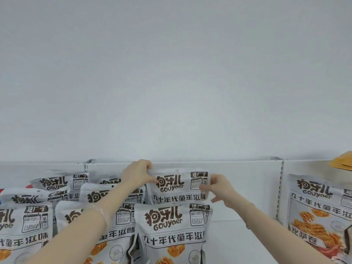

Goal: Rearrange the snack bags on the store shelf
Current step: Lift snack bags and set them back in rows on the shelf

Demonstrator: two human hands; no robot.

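Several grey-white GOUyaer snack bags stand in rows on a white shelf (228, 242). One rear bag (177, 187) stands upright against the back panel, behind a front bag (171, 231). My left hand (138, 173) pinches that rear bag's top left corner. The rear bag's right edge sits between the thumb and fingers of my right hand (219, 186). Both forearms reach in from below, the left crossing over the middle bags (99, 197).
A larger bag of the same brand (316, 212) stands at the right beyond a slotted upright (280, 189). Orange packets (342, 161) lie on top at the far right. Bare shelf shows right of the front bag. A plain white wall (171, 73) fills the upper view.
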